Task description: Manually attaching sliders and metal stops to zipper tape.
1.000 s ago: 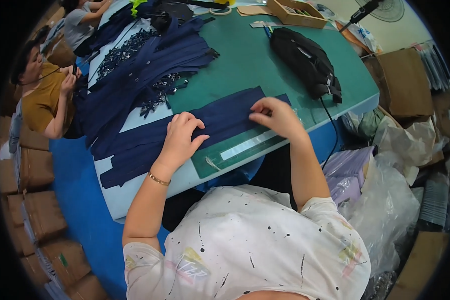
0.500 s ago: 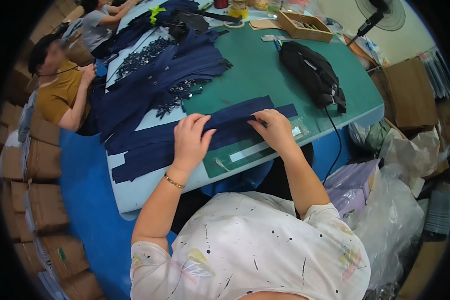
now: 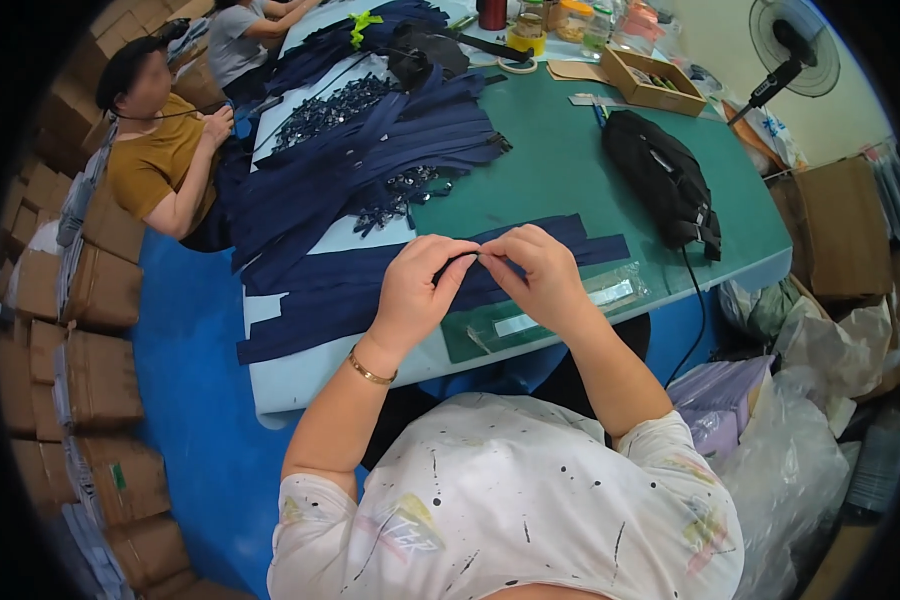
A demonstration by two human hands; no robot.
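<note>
Close together over the table's near edge, my left hand [image 3: 416, 285] and right hand [image 3: 542, 276] meet at the fingertips. Both pinch a thin dark navy strip [image 3: 457, 258], of which only a short curved edge shows between them. Beneath and behind my hands lie long flat navy fabric strips [image 3: 315, 332], running from lower left to upper right. A larger heap of navy strips [image 3: 370, 150] is spread farther left, with small shiny dark pieces [image 3: 335, 110] beside it; their exact kind is too small to tell.
A green mat [image 3: 540, 150] covers much of the table. On it lie a black bag [image 3: 660, 180] with a cord, a clear plastic packet [image 3: 620, 288], and a wooden tray [image 3: 690, 98]. A co-worker [image 3: 160, 150] sits at left. A fan [image 3: 785, 60] stands at back right; cartons [image 3: 105, 380] line the left.
My hands have come together from a spread position above the strips, and their fingertips now meet on a dark strip. The whole view has shifted slightly.
</note>
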